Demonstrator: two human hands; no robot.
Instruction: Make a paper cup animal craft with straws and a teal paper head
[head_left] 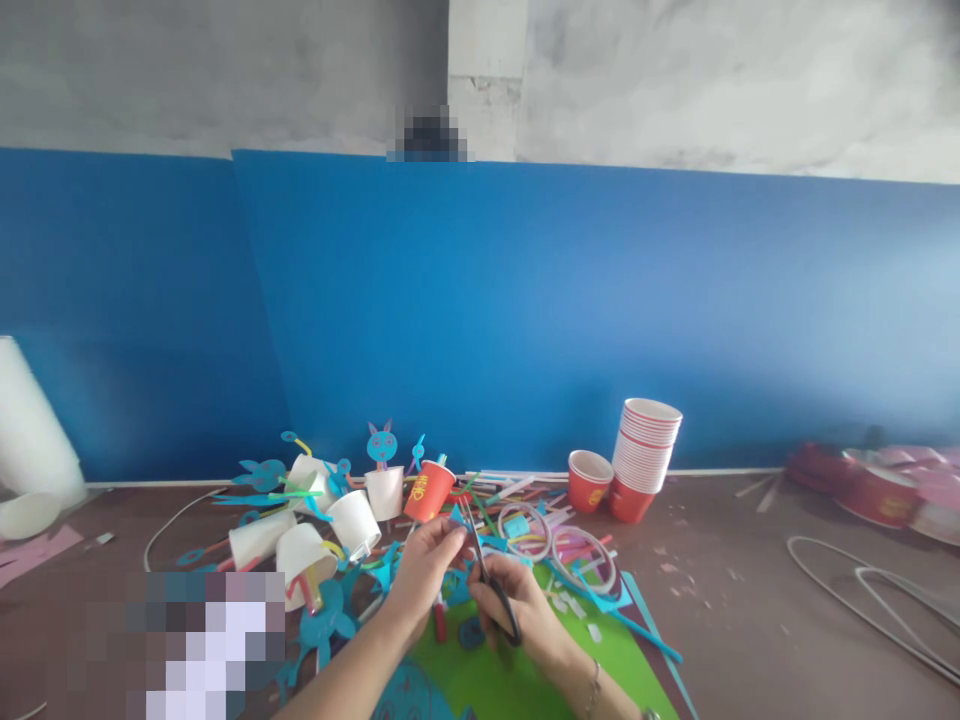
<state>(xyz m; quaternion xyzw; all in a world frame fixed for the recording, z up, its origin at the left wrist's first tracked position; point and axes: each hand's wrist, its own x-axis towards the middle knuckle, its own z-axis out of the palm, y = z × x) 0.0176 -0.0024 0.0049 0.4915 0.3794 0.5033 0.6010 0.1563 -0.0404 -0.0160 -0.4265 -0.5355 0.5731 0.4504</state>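
Note:
My right hand (517,605) is closed round the dark handles of a pair of scissors (487,580), whose blades point up and away from me. Close by on the left, my left hand (429,565) pinches a small piece of blue paper (457,515) right beside the blades. Whether the blades touch the paper is hard to make out. Beneath both hands lies a green sheet (615,660) with small white scraps on it. A blue paper cutout with drawn marks (412,692) lies near the front edge of the view.
White paper cups (354,522) with blue paper figures crowd the left. Red cups (589,482) stand at the back, one beneath a tall stack (645,450). Loose straws and coiled tubing (585,560) clutter the middle. A blue partition (525,320) rises behind the brown table (735,620).

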